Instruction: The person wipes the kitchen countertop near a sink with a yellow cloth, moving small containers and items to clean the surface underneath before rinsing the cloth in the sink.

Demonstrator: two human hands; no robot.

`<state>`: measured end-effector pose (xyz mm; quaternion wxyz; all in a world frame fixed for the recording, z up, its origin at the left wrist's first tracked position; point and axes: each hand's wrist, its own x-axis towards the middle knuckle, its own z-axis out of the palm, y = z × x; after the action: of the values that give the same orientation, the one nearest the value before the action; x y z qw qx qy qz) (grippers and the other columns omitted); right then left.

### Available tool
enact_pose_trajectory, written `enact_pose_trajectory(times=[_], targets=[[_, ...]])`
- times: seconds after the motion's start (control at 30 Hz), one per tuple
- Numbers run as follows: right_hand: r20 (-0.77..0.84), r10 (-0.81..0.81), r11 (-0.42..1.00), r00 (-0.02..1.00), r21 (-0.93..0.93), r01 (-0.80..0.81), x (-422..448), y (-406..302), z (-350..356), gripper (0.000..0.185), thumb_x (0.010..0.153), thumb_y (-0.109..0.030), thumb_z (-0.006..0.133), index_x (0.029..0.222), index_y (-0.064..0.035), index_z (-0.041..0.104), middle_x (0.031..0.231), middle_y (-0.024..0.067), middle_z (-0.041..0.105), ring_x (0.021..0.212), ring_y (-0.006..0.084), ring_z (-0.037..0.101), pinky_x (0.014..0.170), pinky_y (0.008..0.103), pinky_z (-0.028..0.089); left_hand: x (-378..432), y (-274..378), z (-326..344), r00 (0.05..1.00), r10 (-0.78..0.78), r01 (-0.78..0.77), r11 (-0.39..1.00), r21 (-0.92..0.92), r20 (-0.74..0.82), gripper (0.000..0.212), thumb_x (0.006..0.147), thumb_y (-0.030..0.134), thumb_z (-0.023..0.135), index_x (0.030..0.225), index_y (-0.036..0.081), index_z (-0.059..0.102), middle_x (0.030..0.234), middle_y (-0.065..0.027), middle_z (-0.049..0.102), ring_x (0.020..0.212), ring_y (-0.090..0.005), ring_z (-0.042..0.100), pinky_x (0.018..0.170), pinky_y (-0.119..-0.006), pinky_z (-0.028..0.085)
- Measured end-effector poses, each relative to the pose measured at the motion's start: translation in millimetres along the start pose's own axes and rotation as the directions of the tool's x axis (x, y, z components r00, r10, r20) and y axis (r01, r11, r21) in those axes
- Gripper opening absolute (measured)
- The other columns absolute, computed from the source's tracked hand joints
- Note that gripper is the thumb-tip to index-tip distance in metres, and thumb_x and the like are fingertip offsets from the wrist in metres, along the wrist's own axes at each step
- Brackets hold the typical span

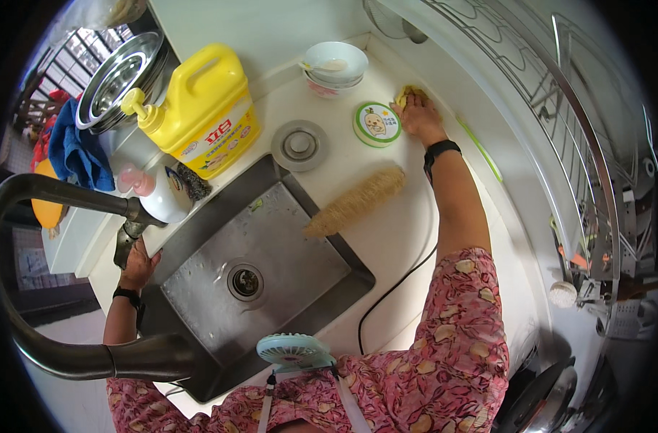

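Observation:
My right hand (420, 120) presses on a crumpled yellow cloth (410, 94) on the white countertop, beside the wall. Just left of it lies a round green-rimmed tin or box (377, 124) with a cartoon on top. My left hand (138, 266) rests at the left rim of the steel sink (264, 260), partly behind the faucet (53, 189); whether it holds anything cannot be told. A dried loofah (356, 201) lies across the sink's right edge. Stacked bowls (335, 67), with a spoon in the top one, stand at the back, near a round metal sink strainer or stopper (299, 145).
Behind the sink stand a yellow detergent jug (210, 113), a white pump bottle (165, 196) and a dark scourer (193, 182). Metal basins (120, 81) and a blue cloth (80, 143) are at left. A black cable (386, 297) crosses the counter; a wire rack (572, 108) hangs at right.

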<state>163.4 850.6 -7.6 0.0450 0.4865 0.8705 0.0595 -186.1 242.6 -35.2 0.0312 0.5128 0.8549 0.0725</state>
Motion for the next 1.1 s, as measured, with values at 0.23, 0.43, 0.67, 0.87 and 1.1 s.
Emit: enact_pose_trajectory(times=[0.23,0.43,0.67,0.87,1.1], targets=[[-0.019,0.033,0.999,0.999,-0.036,-0.034,-26,-4,-14,0.06,0.084,-0.05,0.022,0.129,-0.011,0.031,0.132,0.0066,0.035,0.12,0.0302,0.031,0.095,0.0505,0.022,-7,-10,-3,0.976,-0.147,0.143,0.989,0.039,0.159,0.069,0.075,0.021,0.062,0.125,-0.008,0.025,0.115,-0.0236,0.04,0.104,-0.036,0.042,0.089,-0.036,0.036],[0.095,0.135,0.967,0.986,-0.228,-0.11,-122,57,-16,0.055,0.086,-0.047,0.02,0.127,-0.0133,0.035,0.125,0.0055,0.044,0.114,0.031,0.039,0.093,0.0522,0.02,-12,-20,0,0.964,-0.142,0.058,0.936,0.346,0.223,0.07,0.082,0.039,0.049,0.122,-0.014,0.025,0.12,-0.0245,0.038,0.108,-0.0328,0.041,0.095,-0.034,0.032],[0.116,0.3,0.939,0.947,-0.213,-0.271,-183,90,-14,0.053,0.087,-0.046,0.021,0.116,-0.0104,0.047,0.112,0.0104,0.052,0.106,0.0296,0.046,0.087,0.0497,0.027,-13,-18,4,0.984,-0.083,0.04,0.965,0.258,0.156,0.068,0.08,0.032,0.054,0.123,-0.012,0.024,0.117,-0.0241,0.039,0.105,-0.0337,0.041,0.092,-0.035,0.034],[-0.231,-0.033,0.989,0.972,-0.146,-0.001,-104,52,17,0.058,0.084,-0.048,0.027,0.107,-0.0028,0.053,0.114,0.0158,0.049,0.109,0.0348,0.04,0.086,0.0512,0.03,-8,-8,-3,0.984,-0.076,0.051,0.987,0.154,0.162,0.064,0.079,0.027,0.056,0.122,-0.01,0.026,0.112,-0.0235,0.041,0.099,-0.0339,0.043,0.088,-0.036,0.036],[-0.06,-0.033,0.998,0.998,-0.049,0.03,-8,-1,-8,0.065,0.083,-0.055,0.022,0.125,-0.0078,0.037,0.129,0.0099,0.038,0.118,0.0305,0.034,0.096,0.0454,0.023,-7,-12,3,0.991,-0.068,0.036,0.965,0.258,0.116,0.068,0.076,0.025,0.059,0.122,-0.009,0.024,0.107,-0.0259,0.044,0.098,-0.0379,0.045,0.084,-0.04,0.039]])
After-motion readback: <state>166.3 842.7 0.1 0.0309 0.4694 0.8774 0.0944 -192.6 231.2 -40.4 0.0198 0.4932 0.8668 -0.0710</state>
